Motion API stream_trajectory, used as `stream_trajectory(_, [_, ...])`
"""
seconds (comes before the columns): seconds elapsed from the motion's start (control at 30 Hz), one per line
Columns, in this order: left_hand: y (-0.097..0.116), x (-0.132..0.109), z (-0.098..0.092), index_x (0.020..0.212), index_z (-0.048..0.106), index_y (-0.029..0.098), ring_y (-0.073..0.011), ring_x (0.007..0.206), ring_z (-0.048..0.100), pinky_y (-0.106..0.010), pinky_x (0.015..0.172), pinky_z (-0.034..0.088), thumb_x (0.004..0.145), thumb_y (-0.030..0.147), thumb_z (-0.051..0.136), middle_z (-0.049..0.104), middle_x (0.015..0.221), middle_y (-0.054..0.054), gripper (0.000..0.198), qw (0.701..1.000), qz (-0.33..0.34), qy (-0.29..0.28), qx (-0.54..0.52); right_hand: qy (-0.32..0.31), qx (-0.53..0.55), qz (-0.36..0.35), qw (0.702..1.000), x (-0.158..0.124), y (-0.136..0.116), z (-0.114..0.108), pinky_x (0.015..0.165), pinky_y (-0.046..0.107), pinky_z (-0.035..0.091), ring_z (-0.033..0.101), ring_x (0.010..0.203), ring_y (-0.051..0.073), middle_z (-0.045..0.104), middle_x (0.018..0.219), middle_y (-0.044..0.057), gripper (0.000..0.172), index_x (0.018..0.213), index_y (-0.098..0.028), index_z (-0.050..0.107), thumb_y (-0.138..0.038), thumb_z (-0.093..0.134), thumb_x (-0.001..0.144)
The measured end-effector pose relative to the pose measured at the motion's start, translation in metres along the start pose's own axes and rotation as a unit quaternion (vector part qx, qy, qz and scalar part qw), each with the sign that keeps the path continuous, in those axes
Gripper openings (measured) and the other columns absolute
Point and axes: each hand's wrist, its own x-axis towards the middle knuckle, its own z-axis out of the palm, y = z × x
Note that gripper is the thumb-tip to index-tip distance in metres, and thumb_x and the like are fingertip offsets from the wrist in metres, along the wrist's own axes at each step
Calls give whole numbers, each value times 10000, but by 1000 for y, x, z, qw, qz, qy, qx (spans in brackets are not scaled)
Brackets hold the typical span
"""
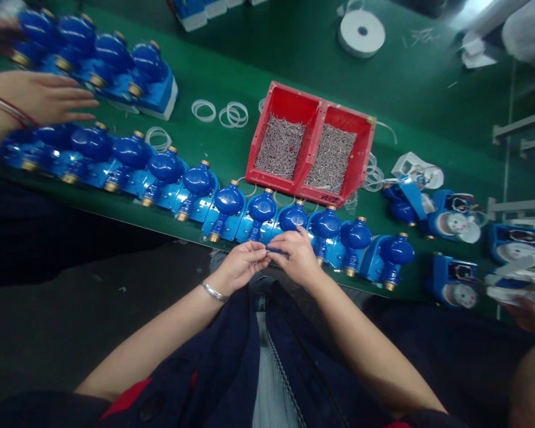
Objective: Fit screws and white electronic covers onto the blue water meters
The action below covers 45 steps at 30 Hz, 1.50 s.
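Clock positions run from the meeting point of the wearer's 2 hands. The left hand (pixel 244 266) and the right hand (pixel 295 254) come together fingertip to fingertip, each pinching with thumb and forefinger at a small piece (pixel 268 250), too tiny to identify. This piece sits at the clock's centre, over the near edge of a row of blue bodies (pixel 262 205) with brass-coloured ends; whether the right hand touches the body behind it, I cannot tell. A silver bracelet (pixel 214 291) circles the left wrist.

The row runs from between 9 and 10 o'clock, past 12, round to 3. At 1 o'clock, just beyond it, stands a red bin (pixel 312 148) with 2 compartments, both holding small metal pins (pixel 280 145). Farther out at 1 lies a white roll (pixel 361 47). Pale rings (pixel 204 111) lie flat on the green table (pixel 214 65) at 11, and more rest at 2, beside the bin.

At 10, a co-worker's hand (pixel 49 98) with fingers extended reaches between the row and a second blue group (pixel 111 53). At 3, well apart, are blue units with white dials (pixel 461 229).
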Motion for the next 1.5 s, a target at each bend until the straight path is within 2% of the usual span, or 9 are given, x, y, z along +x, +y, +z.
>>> stream_trajectory(0.17, [-6, 1, 16, 702, 574, 96, -84, 561, 594, -182, 568, 493, 674, 68, 634, 616, 619, -19, 72, 999, -14, -11, 29, 38, 42, 41, 998, -25, -3, -1, 1000, 443, 252, 581, 770, 138, 654, 772, -6, 59, 740, -201, 624, -226, 586, 778])
stream_trajectory(0.33, [-10, 1, 25, 856, 613, 65, -164, 728, 636, -297, 708, 514, 797, 139, 507, 663, 799, -124, 142, 998, -14, -22, 49, 138, -150, 122, 971, -20, 39, -5, 993, 513, 222, 528, 956, 224, 634, 919, 55, 121, 723, -200, 621, -214, 527, 797])
stream_trajectory(0.47, [-11, 0, 19, 918, 608, 75, -177, 769, 638, -304, 718, 517, 773, 109, 535, 667, 867, -128, 166, 996, -29, -61, 61, 97, -239, 107, 960, -15, 60, -1, 1020, 561, 135, 439, 1088, 289, 594, 1038, 101, 160, 719, -183, 628, -172, 491, 800])
stream_trajectory(0.7, [-11, -1, 12, 931, 533, 118, -158, 744, 647, -267, 662, 520, 771, 108, 545, 668, 894, -105, 160, 996, -24, -65, 54, 72, -249, 88, 962, -13, 65, 6, 1029, 579, 99, 378, 1150, 309, 586, 1041, 124, 208, 678, -181, 616, -145, 458, 808])
stream_trajectory(0.9, [-11, -2, 17, 906, 528, 124, -161, 777, 637, -279, 676, 518, 764, 102, 549, 654, 869, -87, 145, 997, -24, -42, 57, 119, -183, 103, 970, -24, 27, -6, 972, 499, 237, 480, 964, 236, 601, 909, 62, 139, 738, -202, 630, -283, 538, 804])
stream_trajectory(1.0, [-14, -1, 21, 871, 550, 120, -125, 702, 614, -253, 645, 508, 745, 104, 572, 632, 785, -46, 129, 998, -10, -40, 56, 75, -103, 63, 990, -34, -2, -10, 785, 371, 343, 482, 796, 186, 573, 794, 34, 121, 775, -209, 636, -318, 583, 776])
stream_trajectory(1.13, [-21, 0, 24, 839, 583, 110, -101, 646, 579, -225, 616, 485, 675, 153, 670, 610, 734, -26, 191, 996, -10, -34, 80, 16, -128, 78, 989, -41, -18, -9, 660, 334, 306, 462, 744, 192, 549, 733, 39, 87, 746, -198, 630, -272, 587, 759])
stream_trajectory(1.37, [-25, -8, 35, 770, 611, 89, -123, 669, 590, -244, 639, 485, 647, 200, 706, 621, 723, -51, 191, 988, -37, -35, 146, 17, 10, 153, 988, -54, -9, -7, 573, 257, 359, 536, 628, 142, 590, 635, 2, 120, 640, -192, 599, -181, 547, 748])
stream_trajectory(1.5, [-19, -12, 42, 780, 619, 68, -143, 710, 611, -286, 714, 502, 769, 118, 534, 634, 758, -90, 99, 989, -26, 17, 142, 116, 54, 190, 974, -52, 28, -19, 601, 241, 427, 578, 628, 139, 642, 678, 7, 95, 743, -187, 610, -169, 518, 759])
